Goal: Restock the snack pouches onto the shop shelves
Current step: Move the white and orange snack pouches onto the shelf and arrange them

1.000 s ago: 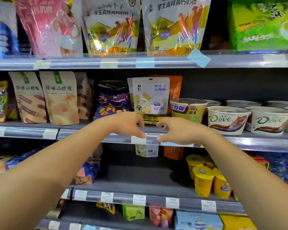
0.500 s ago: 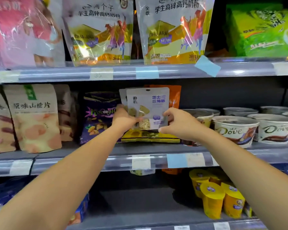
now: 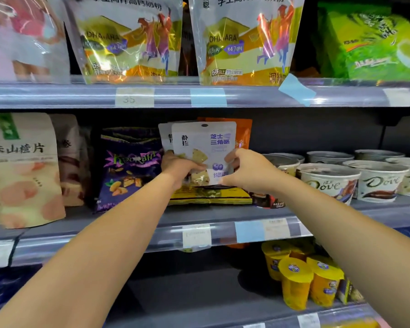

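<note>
- We hold the white pouch upright on the middle shelf, in front of an orange pouch and above flat yellow packs.
- Our left hand grips its lower left edge; our right hand pinches its lower right edge.
- A purple bag stands just left; Dove cups sit to the right.

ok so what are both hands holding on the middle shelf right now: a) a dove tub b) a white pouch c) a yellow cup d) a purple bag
b: the left hand and the right hand each grip a lower side of the upright white pouch, while the purple bag and the dove tubs sit untouched on either side of it.
</note>
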The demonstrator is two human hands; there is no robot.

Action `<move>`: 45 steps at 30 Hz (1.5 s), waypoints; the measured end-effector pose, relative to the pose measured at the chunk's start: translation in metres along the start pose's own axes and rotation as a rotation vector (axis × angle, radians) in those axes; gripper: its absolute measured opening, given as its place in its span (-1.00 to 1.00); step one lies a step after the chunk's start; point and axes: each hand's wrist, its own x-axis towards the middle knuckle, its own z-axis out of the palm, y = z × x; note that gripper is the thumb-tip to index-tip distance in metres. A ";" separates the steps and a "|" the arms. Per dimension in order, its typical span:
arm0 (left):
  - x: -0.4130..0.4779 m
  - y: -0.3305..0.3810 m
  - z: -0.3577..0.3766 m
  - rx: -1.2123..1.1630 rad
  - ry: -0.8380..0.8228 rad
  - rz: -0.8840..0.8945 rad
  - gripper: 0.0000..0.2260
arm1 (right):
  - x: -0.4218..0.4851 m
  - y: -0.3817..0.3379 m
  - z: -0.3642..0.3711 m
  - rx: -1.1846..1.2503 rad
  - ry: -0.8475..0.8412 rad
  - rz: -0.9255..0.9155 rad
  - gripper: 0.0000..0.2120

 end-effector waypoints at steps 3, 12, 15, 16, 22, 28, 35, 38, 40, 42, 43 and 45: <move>0.001 -0.005 0.000 0.059 -0.036 -0.032 -0.25 | 0.000 -0.002 -0.008 -0.045 0.024 -0.010 -0.43; -0.029 0.023 -0.020 -0.097 0.003 -0.049 -0.56 | 0.014 0.012 -0.055 -0.238 0.104 0.117 -0.53; -0.042 0.028 -0.038 -0.115 0.011 -0.040 -0.61 | 0.039 0.022 -0.055 -0.305 0.084 0.246 -0.50; -0.044 0.028 -0.046 -0.125 0.004 -0.029 -0.62 | 0.048 0.025 -0.055 -0.312 0.074 0.278 -0.50; -0.056 0.017 -0.092 -0.139 0.016 0.027 -0.47 | 0.093 0.033 -0.050 0.073 0.065 0.233 -0.58; -0.064 0.012 -0.118 -0.119 0.055 0.015 -0.55 | 0.118 0.042 -0.035 0.484 -0.013 0.322 -0.57; -0.066 0.013 -0.124 -0.138 0.089 0.056 -0.60 | 0.121 0.052 -0.037 0.547 0.034 0.364 -0.71; -0.063 0.015 -0.123 -0.129 0.081 0.053 -0.50 | 0.121 0.057 -0.038 0.546 0.011 0.354 -0.72; -0.061 0.016 -0.122 -0.136 0.078 0.042 -0.41 | 0.125 0.061 -0.038 0.527 0.005 0.330 -0.65; -0.059 0.016 -0.122 -0.148 0.079 0.030 -0.39 | 0.130 0.062 -0.035 0.508 0.006 0.320 -0.67; -0.059 0.016 -0.121 -0.152 0.077 0.026 -0.40 | 0.132 0.062 -0.033 0.511 0.007 0.326 -0.74; -0.061 0.017 -0.121 -0.150 0.076 0.020 -0.43 | 0.135 0.062 -0.030 0.522 0.004 0.336 -0.84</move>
